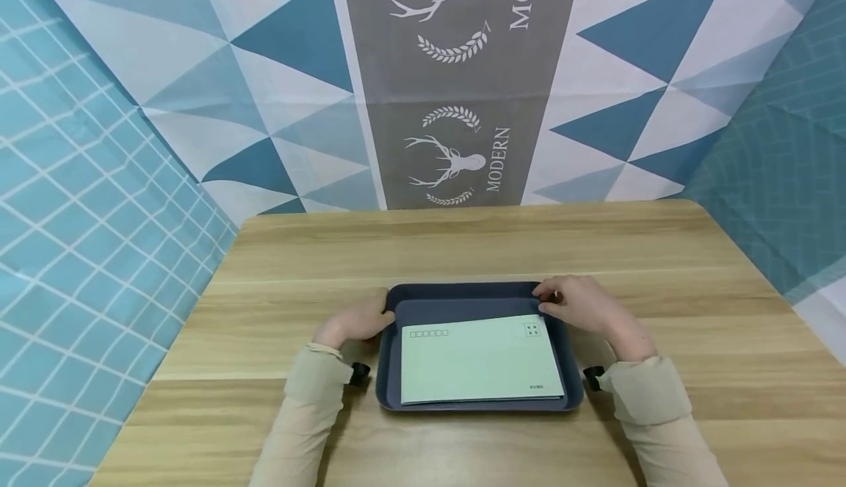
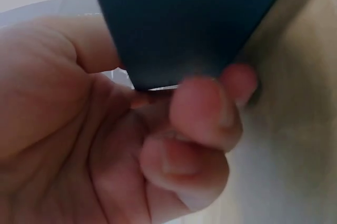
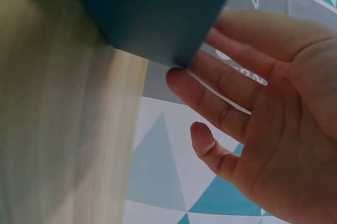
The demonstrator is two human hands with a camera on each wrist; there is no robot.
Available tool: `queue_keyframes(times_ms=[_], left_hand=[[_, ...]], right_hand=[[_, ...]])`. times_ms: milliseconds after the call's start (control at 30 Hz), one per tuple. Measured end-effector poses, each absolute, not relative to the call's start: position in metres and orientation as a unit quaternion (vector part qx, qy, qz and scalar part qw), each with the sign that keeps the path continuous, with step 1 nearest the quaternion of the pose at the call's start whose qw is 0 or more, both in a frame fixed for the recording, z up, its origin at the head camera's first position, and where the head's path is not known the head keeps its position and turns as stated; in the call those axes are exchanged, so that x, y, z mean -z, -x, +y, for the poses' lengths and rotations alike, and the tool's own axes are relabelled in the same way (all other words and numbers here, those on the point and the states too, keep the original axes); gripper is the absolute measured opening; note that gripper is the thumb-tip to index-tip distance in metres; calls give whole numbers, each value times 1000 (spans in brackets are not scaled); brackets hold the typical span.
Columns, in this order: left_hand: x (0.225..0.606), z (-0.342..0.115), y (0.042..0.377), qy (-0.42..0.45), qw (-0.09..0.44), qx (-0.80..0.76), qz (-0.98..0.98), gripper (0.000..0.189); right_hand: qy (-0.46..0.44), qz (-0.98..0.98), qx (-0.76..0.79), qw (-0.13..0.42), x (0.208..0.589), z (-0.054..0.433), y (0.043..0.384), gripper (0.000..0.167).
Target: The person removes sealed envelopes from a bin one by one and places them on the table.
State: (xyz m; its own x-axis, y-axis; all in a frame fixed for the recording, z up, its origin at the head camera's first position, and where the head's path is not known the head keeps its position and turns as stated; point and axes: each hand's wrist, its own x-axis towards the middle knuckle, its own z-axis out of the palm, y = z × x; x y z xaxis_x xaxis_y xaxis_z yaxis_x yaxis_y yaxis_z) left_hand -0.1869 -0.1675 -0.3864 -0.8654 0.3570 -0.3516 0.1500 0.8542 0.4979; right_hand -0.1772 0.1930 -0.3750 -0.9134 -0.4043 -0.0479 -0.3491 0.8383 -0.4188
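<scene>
A dark blue-grey tray lies on the wooden table, with a pale green envelope in it. Postcode boxes line the envelope's upper left, and a stamp square is at its upper right. Dark edges show beneath it. My left hand grips the tray's left rim near the far corner, thumb over the rim and fingers curled at the outside. My right hand pinches the far right corner between thumb and fingers. In both wrist views the tray's dark outer side hides part of the fingers.
The wooden table extends on all sides of the tray. A patterned cloth with triangles and deer prints stands behind its far edge. Blue checked cloth hangs at the left, teal cloth at the right.
</scene>
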Motion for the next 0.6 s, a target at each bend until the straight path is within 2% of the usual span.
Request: queue_keyframes(times_ms=[200,333,433,600], left_hand=[[392,-165,187,-134,226,-260,929,38],[394,-165,187,-136,218,-262,930,40],[394,-167,187,-134,222,-266,928,51],[394,-168,187,-129,231,-272,925,60]], right_hand=[[195,955,187,119,381,192,174,53],[188,953,174,160,383,188,173,71],[185,956,163,160,385,184,172,73],[189,962,142,134,386,180,171,61]])
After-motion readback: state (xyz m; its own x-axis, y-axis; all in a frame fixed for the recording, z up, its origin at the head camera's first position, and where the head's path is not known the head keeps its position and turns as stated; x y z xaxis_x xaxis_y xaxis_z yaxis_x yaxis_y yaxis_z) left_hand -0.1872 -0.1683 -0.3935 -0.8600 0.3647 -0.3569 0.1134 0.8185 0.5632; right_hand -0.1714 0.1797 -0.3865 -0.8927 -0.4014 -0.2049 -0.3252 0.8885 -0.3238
